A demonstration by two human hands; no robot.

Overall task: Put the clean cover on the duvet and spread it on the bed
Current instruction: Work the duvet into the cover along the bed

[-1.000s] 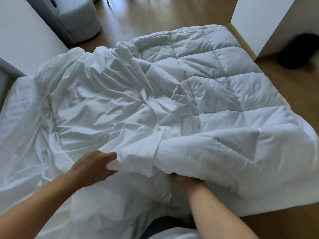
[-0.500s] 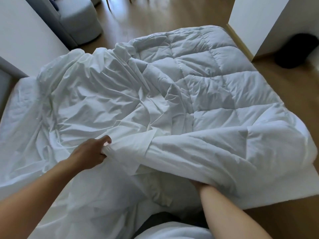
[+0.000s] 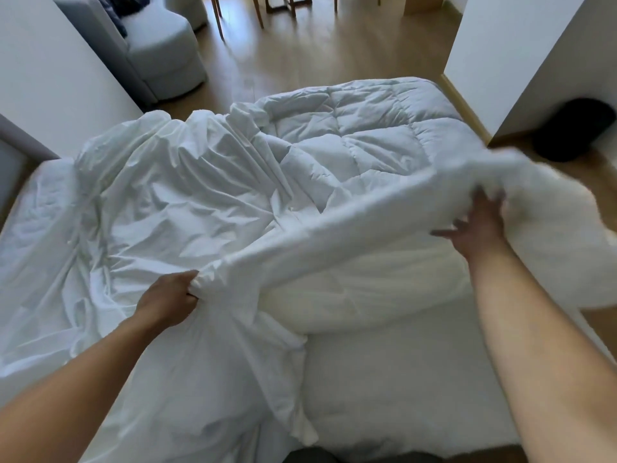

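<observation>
The duvet (image 3: 360, 152) is draped across the bed (image 3: 400, 379), with the cover (image 3: 160, 202) bunched over the bed's left half. The duvet's raised near edge is gripped by the left hand (image 3: 167, 295). The right hand (image 3: 480, 225) is blurred, so its grip cannot be told.

Home bedroom, bed (image 3: 400, 379) on wood floor (image 3: 300, 65), grey armchair (image 3: 160, 51), wooden chair legs (image 3: 258, 11) beyond
</observation>
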